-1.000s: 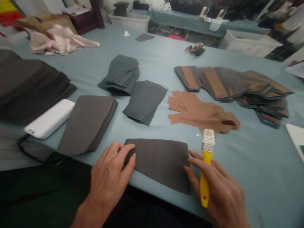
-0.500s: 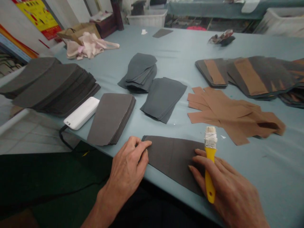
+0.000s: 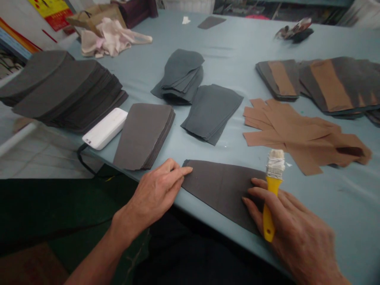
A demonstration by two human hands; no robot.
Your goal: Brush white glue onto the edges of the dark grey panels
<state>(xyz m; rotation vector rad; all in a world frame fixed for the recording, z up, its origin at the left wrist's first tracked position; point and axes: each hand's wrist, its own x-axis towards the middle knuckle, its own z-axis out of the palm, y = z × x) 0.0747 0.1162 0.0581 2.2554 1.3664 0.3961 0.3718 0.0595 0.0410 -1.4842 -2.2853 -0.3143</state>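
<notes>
A dark grey tapered piece (image 3: 221,188) lies flat along the table's near edge. The fingertips of my left hand (image 3: 162,186), drawn close together, press on its narrow left end. My right hand (image 3: 291,225) rests over its wide right end, fingertips on the surface, with a yellow-handled brush (image 3: 273,190) held against the fingers, its whitish bristles pointing away from me. Just beyond my left hand stands a stack of brown-grey pieces (image 3: 142,136). Brown strips (image 3: 299,130) lie in a loose pile past the brush.
Farther left are a white box-like device (image 3: 105,128) with a black cable and tall dark stacks (image 3: 65,91). Two blue-grey stacks (image 3: 212,111) sit mid-table. Dark pieces with brown bands (image 3: 329,85) lie at the right, pink cloth (image 3: 111,37) at the back left.
The camera view has shifted, so the tabletop items appear higher in the picture. My left hand's fingers have drawn back slightly at the piece's left end. The right hand still holds the brush.
</notes>
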